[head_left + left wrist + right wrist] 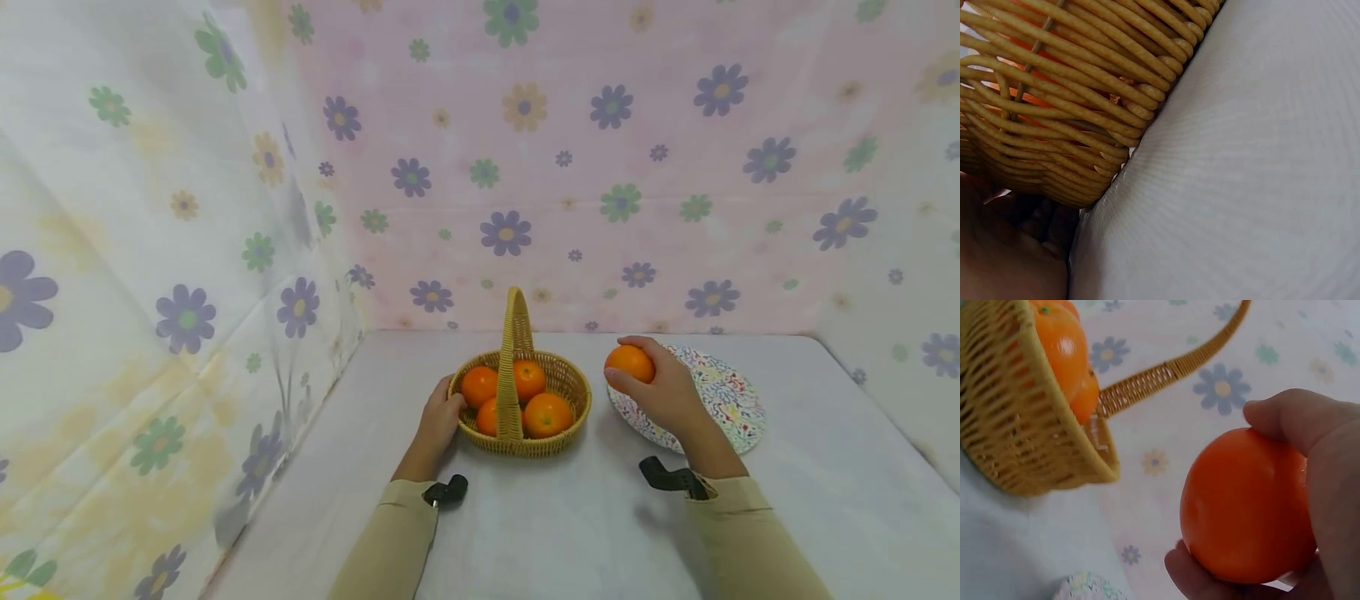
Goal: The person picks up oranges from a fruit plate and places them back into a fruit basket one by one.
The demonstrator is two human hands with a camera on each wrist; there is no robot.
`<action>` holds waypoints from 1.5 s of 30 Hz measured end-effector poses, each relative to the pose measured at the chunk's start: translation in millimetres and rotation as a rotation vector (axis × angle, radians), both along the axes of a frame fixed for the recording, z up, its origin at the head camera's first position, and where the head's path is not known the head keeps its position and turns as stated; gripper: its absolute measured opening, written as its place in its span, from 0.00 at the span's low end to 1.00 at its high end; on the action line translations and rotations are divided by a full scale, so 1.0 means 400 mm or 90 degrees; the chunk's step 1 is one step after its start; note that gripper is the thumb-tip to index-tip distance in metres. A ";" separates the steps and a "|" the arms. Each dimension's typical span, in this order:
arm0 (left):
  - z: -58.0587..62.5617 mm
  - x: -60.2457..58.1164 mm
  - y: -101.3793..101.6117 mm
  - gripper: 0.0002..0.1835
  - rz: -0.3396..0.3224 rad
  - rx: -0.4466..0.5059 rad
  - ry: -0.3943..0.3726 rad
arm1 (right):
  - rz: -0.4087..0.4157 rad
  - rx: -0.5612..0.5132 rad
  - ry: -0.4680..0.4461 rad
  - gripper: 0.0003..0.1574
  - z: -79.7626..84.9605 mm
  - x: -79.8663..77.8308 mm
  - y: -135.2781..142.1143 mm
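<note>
My right hand [667,392] grips an orange [630,364] between thumb and fingers. In the head view the fruit overlaps the left rim of a round plate with a colourful squiggle pattern [731,400]. The right wrist view shows the same orange [1244,506] up close, raised, with the basket beyond. At the left side of a yellow wicker basket [525,448], my left hand [435,425] holds the rim, thumb over the edge and fingers along the outer wall. Several oranges [548,415] lie inside the basket, partly behind its upright handle [512,358].
Basket and plate stand side by side on a white-covered table [540,525]. Flower-patterned cloth [465,167] hangs behind the table and along both sides. The basket's tall arched handle rises between the hands.
</note>
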State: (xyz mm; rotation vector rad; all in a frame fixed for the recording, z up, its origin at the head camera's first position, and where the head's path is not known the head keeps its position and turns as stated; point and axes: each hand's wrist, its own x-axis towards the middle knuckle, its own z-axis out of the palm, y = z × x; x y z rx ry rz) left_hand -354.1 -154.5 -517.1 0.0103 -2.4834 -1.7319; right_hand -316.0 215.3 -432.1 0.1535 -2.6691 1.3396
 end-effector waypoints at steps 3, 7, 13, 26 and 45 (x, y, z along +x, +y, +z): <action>-0.001 0.000 0.002 0.32 -0.002 0.007 -0.001 | 0.003 -0.004 0.022 0.45 -0.003 0.003 -0.027; 0.000 0.001 0.004 0.33 -0.006 0.011 -0.007 | 0.006 0.025 0.063 0.47 -0.023 0.006 -0.069; 0.007 0.000 0.001 0.33 -0.012 0.011 -0.009 | 0.073 0.067 0.124 0.44 -0.051 0.007 -0.131; 0.002 0.003 0.002 0.32 -0.006 -0.003 -0.006 | 0.103 0.147 0.159 0.41 -0.094 0.017 -0.180; 0.003 -0.001 -0.003 0.28 -0.007 0.001 -0.015 | 0.131 0.224 0.129 0.41 -0.085 0.021 -0.184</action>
